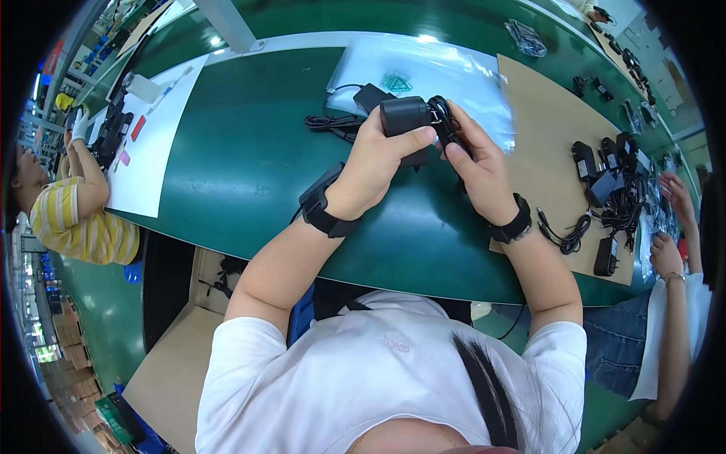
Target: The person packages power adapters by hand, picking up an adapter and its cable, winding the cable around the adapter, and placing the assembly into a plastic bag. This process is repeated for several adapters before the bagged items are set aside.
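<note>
a wide green tabletop [249,159] curves across the view, carrying a large white sheet [162,144] at its left and a brown cardboard sheet [556,144] at its right. behind the hands lies a stack of clear plastic bags [454,76], with another black adapter and its loose cord [352,110] just in front of it. on the cardboard sits a cluster of black power adapters with tangled cables [612,193], near a second person's hands [669,227] at the right edge; another person in a yellow striped top [76,219] works at the far left. over the middle of the tabletop, the left hand [374,163] has its fingers wrapped around a black power adapter [404,117], thumb pressed on its side, holding it lifted off the surface. the right hand [476,163] is just beside it, fingers pinched on the coiled black cord [446,121] that hangs from the adapter's end. both wrists wear black bands [325,208].
</note>
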The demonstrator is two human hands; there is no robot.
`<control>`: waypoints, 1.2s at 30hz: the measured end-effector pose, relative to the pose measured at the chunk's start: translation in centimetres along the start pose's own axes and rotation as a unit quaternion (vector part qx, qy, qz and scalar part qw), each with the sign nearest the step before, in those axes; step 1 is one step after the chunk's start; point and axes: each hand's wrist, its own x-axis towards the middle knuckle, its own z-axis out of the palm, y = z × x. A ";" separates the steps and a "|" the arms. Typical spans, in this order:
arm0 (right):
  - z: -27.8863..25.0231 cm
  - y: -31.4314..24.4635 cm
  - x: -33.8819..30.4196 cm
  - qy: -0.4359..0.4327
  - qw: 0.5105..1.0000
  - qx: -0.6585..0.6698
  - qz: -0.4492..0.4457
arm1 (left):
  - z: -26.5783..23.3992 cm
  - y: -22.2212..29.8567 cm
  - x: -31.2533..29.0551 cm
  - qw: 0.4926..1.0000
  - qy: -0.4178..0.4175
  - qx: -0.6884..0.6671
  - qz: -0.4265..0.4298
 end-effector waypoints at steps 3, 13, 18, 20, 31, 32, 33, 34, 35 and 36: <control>0.4 -0.1 -0.4 0.043 0.996 0.077 0.025 | 0.1 -0.6 -0.2 1.000 0.005 -0.010 -0.014; 0.0 -0.6 -0.5 -0.019 0.990 -0.119 -0.068 | 0.0 -1.3 -0.9 1.000 0.018 -0.013 0.012; 0.3 -0.9 -0.8 0.018 1.000 0.012 0.021 | 0.3 -1.8 -0.7 0.994 0.049 0.055 0.080; 0.3 -0.7 -0.8 0.016 0.997 0.064 0.049 | 0.0 -1.9 -0.7 0.987 0.065 0.097 0.111; 0.8 -0.7 -1.1 0.036 0.976 -0.212 -0.028 | -0.4 -0.4 -0.5 0.997 -0.064 0.029 -0.038; 0.8 -0.7 -0.9 0.038 0.976 -0.212 -0.029 | -0.4 -0.4 -0.4 0.997 -0.066 0.030 -0.038; 0.6 -0.6 -0.8 0.012 0.976 -0.218 -0.010 | -0.6 -0.6 -0.3 0.996 -0.076 0.018 -0.045; 0.6 -0.5 -0.6 -0.013 0.975 -0.224 0.008 | -0.7 -0.8 -0.3 0.995 -0.087 0.006 -0.053; 0.6 -0.5 -0.7 -0.011 0.975 -0.224 0.009 | -1.1 -1.3 0.0 0.993 -0.084 0.033 -0.075; 0.7 -0.5 -0.7 -0.014 0.980 -0.200 0.008 | -1.2 -1.6 0.0 0.993 -0.086 0.034 -0.076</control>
